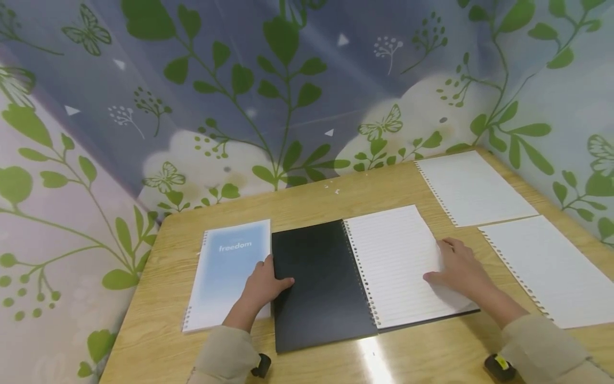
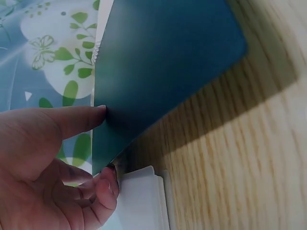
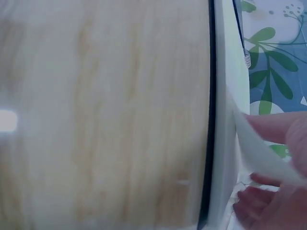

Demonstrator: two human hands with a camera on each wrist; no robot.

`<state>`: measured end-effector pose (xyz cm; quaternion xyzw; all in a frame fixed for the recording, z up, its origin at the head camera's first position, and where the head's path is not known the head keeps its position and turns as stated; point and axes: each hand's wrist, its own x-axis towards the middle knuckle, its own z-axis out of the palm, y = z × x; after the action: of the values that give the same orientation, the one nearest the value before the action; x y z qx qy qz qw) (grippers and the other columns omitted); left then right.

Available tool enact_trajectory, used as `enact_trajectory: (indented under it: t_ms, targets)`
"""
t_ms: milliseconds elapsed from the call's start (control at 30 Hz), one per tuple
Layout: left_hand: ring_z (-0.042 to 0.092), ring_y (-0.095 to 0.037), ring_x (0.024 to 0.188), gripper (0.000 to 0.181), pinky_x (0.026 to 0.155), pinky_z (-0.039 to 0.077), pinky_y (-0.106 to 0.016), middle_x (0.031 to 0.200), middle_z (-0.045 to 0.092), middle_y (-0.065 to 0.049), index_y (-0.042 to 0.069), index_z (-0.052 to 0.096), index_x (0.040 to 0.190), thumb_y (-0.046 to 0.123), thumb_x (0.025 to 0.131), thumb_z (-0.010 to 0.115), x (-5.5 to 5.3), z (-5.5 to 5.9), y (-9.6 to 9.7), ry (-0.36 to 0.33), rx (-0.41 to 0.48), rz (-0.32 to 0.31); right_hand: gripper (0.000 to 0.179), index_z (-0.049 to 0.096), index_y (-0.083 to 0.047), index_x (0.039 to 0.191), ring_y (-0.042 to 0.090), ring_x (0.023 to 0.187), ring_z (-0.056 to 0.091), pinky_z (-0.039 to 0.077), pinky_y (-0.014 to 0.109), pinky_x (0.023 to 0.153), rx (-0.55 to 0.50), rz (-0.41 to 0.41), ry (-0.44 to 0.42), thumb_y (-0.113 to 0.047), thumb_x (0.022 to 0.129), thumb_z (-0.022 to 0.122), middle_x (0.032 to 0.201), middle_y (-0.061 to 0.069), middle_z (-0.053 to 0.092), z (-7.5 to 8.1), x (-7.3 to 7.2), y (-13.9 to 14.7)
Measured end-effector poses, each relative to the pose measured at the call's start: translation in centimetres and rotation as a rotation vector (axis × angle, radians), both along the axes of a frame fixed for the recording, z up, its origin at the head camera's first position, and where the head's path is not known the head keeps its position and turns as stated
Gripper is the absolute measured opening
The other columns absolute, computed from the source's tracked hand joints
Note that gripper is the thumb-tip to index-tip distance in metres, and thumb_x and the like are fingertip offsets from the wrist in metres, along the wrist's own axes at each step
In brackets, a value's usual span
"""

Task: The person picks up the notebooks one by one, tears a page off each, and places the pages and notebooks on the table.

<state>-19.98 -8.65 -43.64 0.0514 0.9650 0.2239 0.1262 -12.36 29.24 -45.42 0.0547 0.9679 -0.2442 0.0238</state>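
A spiral notebook lies spread on the table, its black cover (image 1: pixel 321 298) folded out to the left and its lined page (image 1: pixel 388 261) on the right. With thumb on top and fingers at the edge, my left hand (image 1: pixel 261 282) holds the cover's left side; the left wrist view shows that cover (image 2: pixel 163 57) tilted above the wood. My right hand (image 1: pixel 460 269) pinches the right edge of the page between thumb and fingers. In the right wrist view the sheet (image 3: pixel 259 153) bends up from the stack.
Left of the black cover lies a blue-and-white notebook (image 1: pixel 230 282) marked "freedom". Two torn-out sheets, one farther back (image 1: pixel 475 186) and one nearer (image 1: pixel 556 272), lie at the right. Small paper scraps (image 1: pixel 337 191) dot the table (image 1: pixel 158 298) near the patterned curtain (image 1: pixel 307 96).
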Motion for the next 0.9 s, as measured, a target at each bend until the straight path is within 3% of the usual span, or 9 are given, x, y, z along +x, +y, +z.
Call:
enact_trajectory:
  t_ms: [100, 167, 233, 300, 433, 500, 600, 733, 900]
  targets:
    - [0.048, -0.044, 0.112, 0.083, 0.084, 0.046, -0.051, 0.136, 0.035, -0.027, 0.0, 0.025, 0.143, 0.037, 0.082, 0.066, 0.1, 0.3, 0.3, 0.049, -0.049, 0.002, 0.073, 0.036, 0.019, 0.125, 0.053, 0.111, 0.037, 0.034, 0.061, 0.092, -0.101, -0.018, 0.04, -0.026, 0.078, 0.07, 0.124, 0.039, 0.037, 0.2, -0.7, 0.2]
    - [0.045, -0.043, 0.115, 0.08, 0.083, 0.046, -0.051, 0.138, 0.033, -0.025, 0.001, 0.028, 0.143, 0.039, 0.082, 0.065, 0.1, 0.6, 0.9, 0.118, -0.101, -0.017, 0.067, 0.039, 0.017, 0.123, 0.049, 0.108, 0.043, 0.037, 0.058, 0.09, -0.166, -0.039, 0.034, -0.034, 0.085, 0.063, 0.121, 0.037, 0.043, 0.6, -1.2, 0.4]
    - [0.039, -0.04, 0.121, 0.077, 0.088, 0.043, -0.051, 0.139, 0.032, -0.023, 0.002, 0.031, 0.142, 0.04, 0.083, 0.064, 0.0, 1.0, 1.9, 0.186, -0.149, -0.069, 0.07, 0.041, 0.014, 0.125, 0.047, 0.109, 0.046, 0.039, 0.057, 0.09, -0.214, -0.072, 0.004, -0.046, 0.09, 0.052, 0.123, 0.036, 0.045, 1.2, -1.8, 0.6]
    - [0.033, -0.039, 0.128, 0.075, 0.096, 0.039, -0.052, 0.142, 0.031, -0.02, 0.005, 0.032, 0.142, 0.043, 0.084, 0.061, -0.4, 1.3, 3.3, 0.211, -0.182, -0.151, 0.077, 0.04, 0.01, 0.129, 0.046, 0.113, 0.045, 0.038, 0.057, 0.093, -0.246, -0.1, -0.046, -0.057, 0.09, 0.042, 0.128, 0.034, 0.044, 1.8, -2.5, 0.8]
    - [0.019, -0.037, 0.139, 0.071, 0.11, 0.024, -0.051, 0.149, 0.026, -0.015, 0.014, 0.029, 0.145, 0.049, 0.088, 0.053, -1.6, 1.4, 6.6, 0.136, -0.192, -0.344, 0.085, 0.04, 0.01, 0.131, 0.047, 0.119, 0.041, 0.034, 0.056, 0.097, -0.272, -0.11, -0.107, -0.063, 0.089, 0.037, 0.133, 0.034, 0.04, 2.2, -4.2, 1.5]
    - [0.012, -0.037, 0.141, 0.069, 0.113, 0.018, -0.051, 0.152, 0.021, -0.013, 0.02, 0.027, 0.146, 0.051, 0.089, 0.049, -2.1, 1.2, 8.0, 0.083, -0.189, -0.393, 0.079, 0.042, 0.01, 0.131, 0.046, 0.118, 0.041, 0.034, 0.055, 0.097, -0.292, -0.113, -0.125, -0.059, 0.091, 0.037, 0.133, 0.033, 0.041, 1.9, -4.8, 1.7]
    - [0.006, -0.037, 0.142, 0.065, 0.113, 0.015, -0.052, 0.155, 0.014, -0.01, 0.028, 0.024, 0.147, 0.053, 0.091, 0.045, -2.6, 0.5, 9.4, 0.014, -0.2, -0.387, 0.066, 0.047, 0.009, 0.126, 0.043, 0.111, 0.046, 0.036, 0.051, 0.094, -0.315, -0.12, -0.121, -0.048, 0.094, 0.04, 0.129, 0.032, 0.046, 0.9, -5.3, 1.8]
    - [0.009, -0.038, 0.142, 0.064, 0.11, 0.021, -0.055, 0.156, 0.01, -0.009, 0.036, 0.022, 0.145, 0.056, 0.089, 0.045, -2.5, -0.4, 10.0, -0.031, -0.247, -0.348, 0.059, 0.047, 0.011, 0.125, 0.043, 0.111, 0.046, 0.036, 0.051, 0.095, -0.337, -0.126, -0.126, -0.039, 0.095, 0.04, 0.128, 0.032, 0.046, -0.1, -5.0, 1.6]
    - [0.008, -0.037, 0.142, 0.065, 0.11, 0.023, -0.054, 0.156, 0.008, -0.007, 0.037, 0.021, 0.145, 0.057, 0.089, 0.045, -2.6, -0.7, 10.7, -0.024, -0.287, -0.337, 0.066, 0.033, 0.013, 0.134, 0.05, 0.127, 0.03, 0.026, 0.057, 0.104, -0.361, -0.133, -0.158, -0.04, 0.096, 0.036, 0.138, 0.036, 0.03, -0.2, -4.3, 1.8]
